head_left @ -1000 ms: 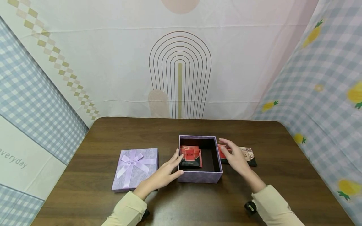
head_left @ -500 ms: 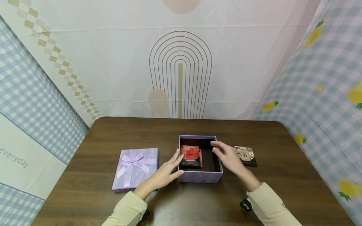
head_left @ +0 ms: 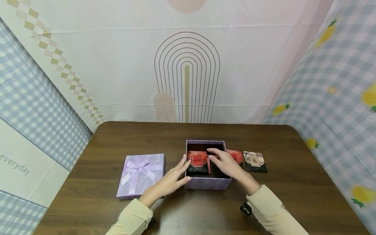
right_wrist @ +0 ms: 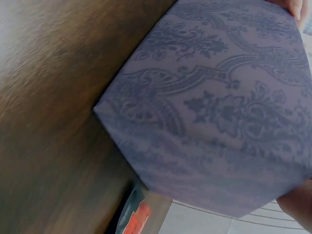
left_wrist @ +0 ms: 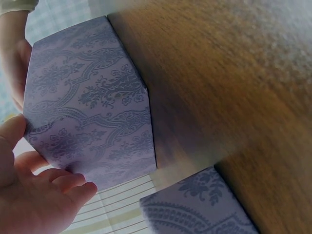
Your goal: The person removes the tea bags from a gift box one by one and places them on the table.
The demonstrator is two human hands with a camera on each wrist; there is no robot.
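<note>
Pale cloth (head_left: 123, 75) is hung behind the counter (head_left: 296, 192). Red packets (head_left: 197, 160) are contained in the purple box (head_left: 207, 184), which is touched by the left hand (head_left: 169, 182), fingers extended, and overhung by the right hand (head_left: 226, 164), thumb and fingers apart.

Backdrop (head_left: 126, 71): was evenly bright beyond the left hand (head_left: 171, 180).
Purple box (head_left: 208, 184): was dark inside, beneath the right hand (head_left: 227, 164).
Tabletop (head_left: 202, 209): shone softly nearer than both hands.
Wrist views: were hazy, tabletop blurred.
</note>
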